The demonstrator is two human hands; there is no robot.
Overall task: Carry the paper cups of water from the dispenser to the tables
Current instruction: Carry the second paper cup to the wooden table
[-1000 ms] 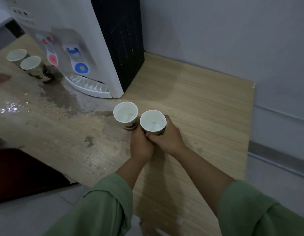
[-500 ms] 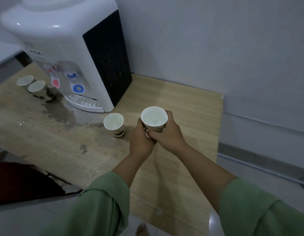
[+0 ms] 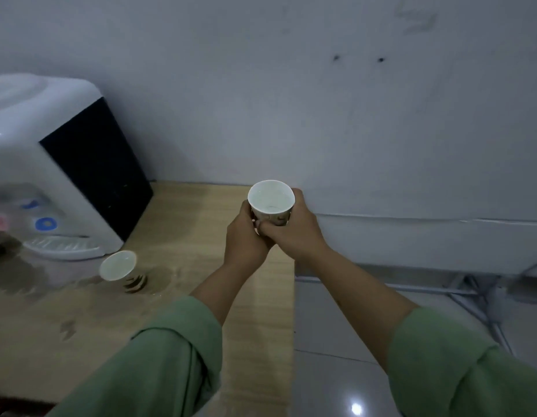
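A white paper cup [image 3: 271, 197] with water in it is held upright in the air above the right end of the wooden table [image 3: 186, 224]. My left hand [image 3: 246, 236] and my right hand [image 3: 294, 230] both wrap around its patterned lower part. A second paper cup [image 3: 118, 265] stands on the table to the left, just in front of the white water dispenser [image 3: 44, 164]. The dispenser has a blue tap and a red tap above a drip tray [image 3: 61, 246].
A wet patch [image 3: 26, 275] spreads on the tabletop in front of the dispenser. The grey wall [image 3: 321, 100] runs behind the table. To the right lies tiled floor [image 3: 336, 341] with cables and a metal frame [image 3: 478, 293] along the wall.
Both hands have lifted one cup off the table and carried it up and to the right. The other cup stayed on the table. My view has swung right, away from the dispenser.
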